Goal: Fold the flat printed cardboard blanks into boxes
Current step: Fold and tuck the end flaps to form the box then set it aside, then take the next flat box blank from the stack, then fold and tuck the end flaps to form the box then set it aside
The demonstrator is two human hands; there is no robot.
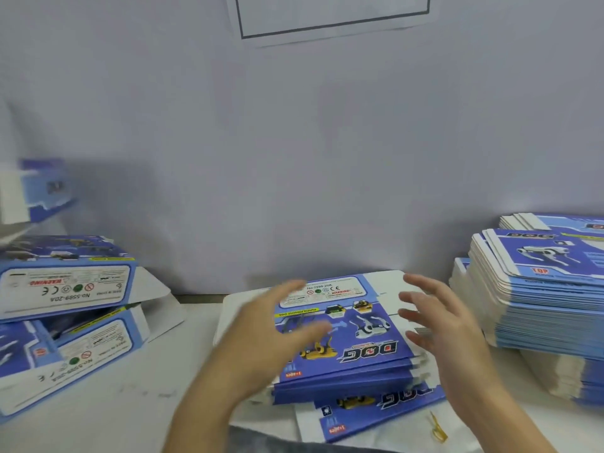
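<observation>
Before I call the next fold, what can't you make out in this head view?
- Left hand: motion-blurred; contact with the top blank unclear.
- Blanks below: covered by the top blank and both hands.
- Right stack: cut off by the right edge.
- Box at far left: blurred, cut by the edge.
- Yellow item: too small to identify.

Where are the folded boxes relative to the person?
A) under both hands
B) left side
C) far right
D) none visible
B: the folded boxes lie stacked at the left, while the flat blanks are piled at the right and under the open left hand and right hand.
</observation>
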